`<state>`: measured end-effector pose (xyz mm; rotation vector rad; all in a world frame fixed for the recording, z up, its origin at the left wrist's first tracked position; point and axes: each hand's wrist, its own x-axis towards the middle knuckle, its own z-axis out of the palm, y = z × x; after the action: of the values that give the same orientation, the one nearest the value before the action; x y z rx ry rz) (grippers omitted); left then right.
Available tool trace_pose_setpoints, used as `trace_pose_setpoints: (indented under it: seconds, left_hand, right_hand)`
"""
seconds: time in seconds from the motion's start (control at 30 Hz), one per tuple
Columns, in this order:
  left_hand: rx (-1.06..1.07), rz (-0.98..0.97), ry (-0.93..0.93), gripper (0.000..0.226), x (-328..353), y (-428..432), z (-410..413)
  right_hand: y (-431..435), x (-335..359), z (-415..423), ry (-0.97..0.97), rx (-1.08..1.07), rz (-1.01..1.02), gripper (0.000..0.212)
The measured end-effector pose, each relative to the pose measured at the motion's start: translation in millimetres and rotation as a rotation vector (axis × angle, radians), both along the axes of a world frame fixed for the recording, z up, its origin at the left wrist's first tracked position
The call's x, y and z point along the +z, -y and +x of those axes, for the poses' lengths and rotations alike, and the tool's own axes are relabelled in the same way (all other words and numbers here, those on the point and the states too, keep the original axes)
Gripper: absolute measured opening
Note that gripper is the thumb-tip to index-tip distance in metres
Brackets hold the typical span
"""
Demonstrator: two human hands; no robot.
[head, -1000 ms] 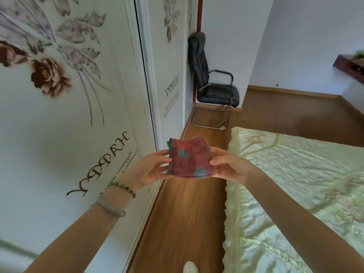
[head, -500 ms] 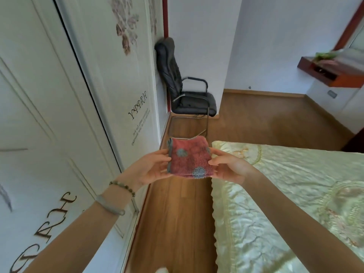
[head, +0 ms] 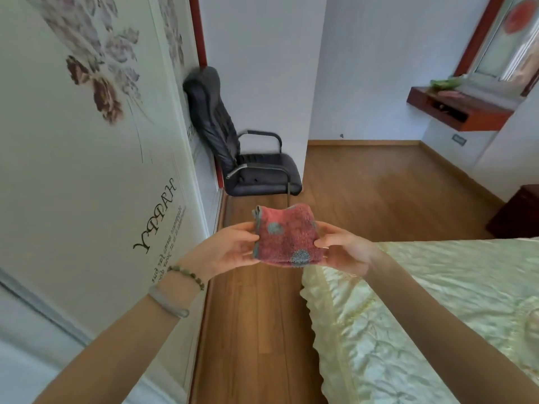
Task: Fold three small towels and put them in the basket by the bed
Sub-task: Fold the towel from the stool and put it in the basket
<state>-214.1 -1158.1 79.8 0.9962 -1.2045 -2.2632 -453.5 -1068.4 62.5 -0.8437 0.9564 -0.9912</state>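
A small red towel with grey-blue dots is folded into a thick square and held flat in the air in front of me, over the wooden floor beside the bed. My left hand grips its left edge, thumb on top. Its right edge is pinched by my right hand. No basket and no other towels are in view.
A bed with a pale green quilted cover fills the right. A wardrobe with flower prints lines the left, leaving a narrow strip of wooden floor between. A black chair stands ahead; a red wall shelf is far right.
The view has swung to the right and moved forward along the wardrobe, so the chair and the far room appear closer. Both hands keep the same hold on the folded towel.
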Motion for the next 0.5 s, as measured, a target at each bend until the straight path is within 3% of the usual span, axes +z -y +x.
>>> trace_pose_setpoints:
  seconds: [0.2, 0.5]
  left_hand:
    - [-0.045, -0.007, -0.010, 0.034, 0.0, 114.2, -43.1]
    - [-0.113, -0.034, -0.013, 0.039, -17.8, 272.3, -130.2]
  right_hand:
    - [105.4, -3.3, -45.0, 0.035, -0.009, -0.008, 0.069]
    - [249.2, -12.5, -123.9, 0.063, -0.124, 0.041, 0.057]
